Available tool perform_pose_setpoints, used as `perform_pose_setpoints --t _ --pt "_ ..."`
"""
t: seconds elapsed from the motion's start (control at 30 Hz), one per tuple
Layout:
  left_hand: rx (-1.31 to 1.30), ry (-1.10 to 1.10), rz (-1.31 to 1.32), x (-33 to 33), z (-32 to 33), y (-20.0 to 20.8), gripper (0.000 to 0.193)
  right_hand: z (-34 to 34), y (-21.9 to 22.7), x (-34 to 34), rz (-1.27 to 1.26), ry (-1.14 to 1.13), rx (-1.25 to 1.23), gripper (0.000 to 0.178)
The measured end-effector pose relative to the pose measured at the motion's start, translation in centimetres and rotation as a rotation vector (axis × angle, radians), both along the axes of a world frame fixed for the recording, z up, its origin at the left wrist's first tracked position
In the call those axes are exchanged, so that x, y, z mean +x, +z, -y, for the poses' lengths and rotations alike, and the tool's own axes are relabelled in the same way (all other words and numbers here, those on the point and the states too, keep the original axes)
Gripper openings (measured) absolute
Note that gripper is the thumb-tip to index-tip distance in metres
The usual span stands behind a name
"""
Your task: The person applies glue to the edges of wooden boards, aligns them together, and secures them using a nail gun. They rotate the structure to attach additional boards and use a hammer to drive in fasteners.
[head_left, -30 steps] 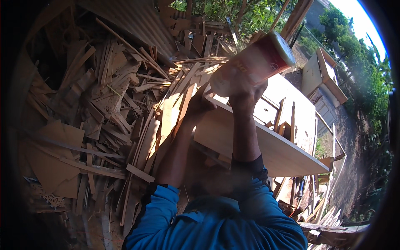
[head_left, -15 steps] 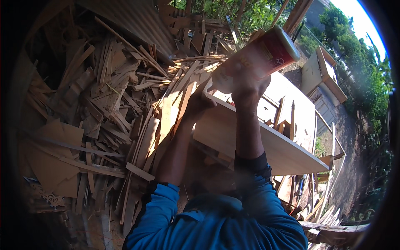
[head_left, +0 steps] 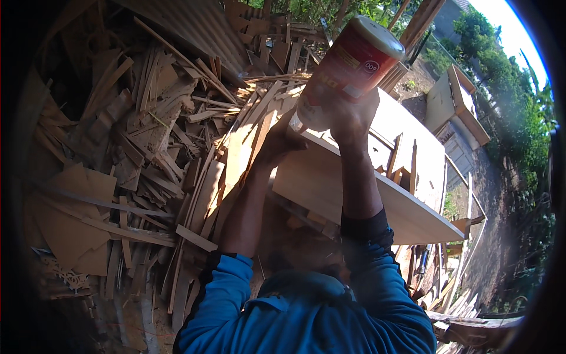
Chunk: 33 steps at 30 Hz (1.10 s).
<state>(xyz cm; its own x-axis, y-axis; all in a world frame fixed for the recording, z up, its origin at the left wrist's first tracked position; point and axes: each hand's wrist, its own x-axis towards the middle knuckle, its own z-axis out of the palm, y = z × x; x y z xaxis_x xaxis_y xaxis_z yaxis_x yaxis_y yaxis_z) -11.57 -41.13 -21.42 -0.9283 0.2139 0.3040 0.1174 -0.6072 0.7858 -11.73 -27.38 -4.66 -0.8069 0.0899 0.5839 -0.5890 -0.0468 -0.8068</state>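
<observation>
My right hand point(head_left: 355, 118) is wrapped round a large red bottle point(head_left: 348, 68) with a pale, rounded end. The bottle is tilted, its pale end up to the right and its narrower lower end over the near-left end of a wooden board point(head_left: 365, 197). My left hand point(head_left: 284, 140) grips that end of the board, close below the bottle's lower end. Some of the left fingers are hidden. Whether anything comes out of the bottle cannot be made out.
Wood offcuts point(head_left: 159, 118) lie heaped on the left, beside a corrugated sheet point(head_left: 188, 35). Beyond the board stands a sunlit work surface point(head_left: 407, 130) with upright wood strips point(head_left: 404, 162). A wooden box point(head_left: 451, 97) is at the far right, with poles and bushes around.
The bottle has swung up and to the left and stands steeper, with my right hand turning along with it. My left hand and the board have hardly moved.
</observation>
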Motion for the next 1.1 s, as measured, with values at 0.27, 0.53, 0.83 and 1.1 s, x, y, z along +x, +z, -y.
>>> perform_pose_setpoints --t 0.27,0.53,0.83,1.1 --pt "-0.077 0.124 0.066 -0.1 -0.1 0.6 0.1 -0.6 1.4 1.4 -0.062 -0.02 0.2 0.035" --pt "-0.283 0.175 -0.058 -0.2 0.1 0.9 0.101 -2.0 1.2 1.5 -0.006 -0.082 0.164 0.037" --pt "-0.536 0.385 -0.146 0.2 -0.3 1.6 0.097 -3.5 2.1 2.6 0.008 -0.099 0.203 0.038" --pt "-0.257 0.25 0.033 0.5 -0.1 0.6 0.098 -5.9 2.7 3.8 0.057 -0.159 0.288 0.046"
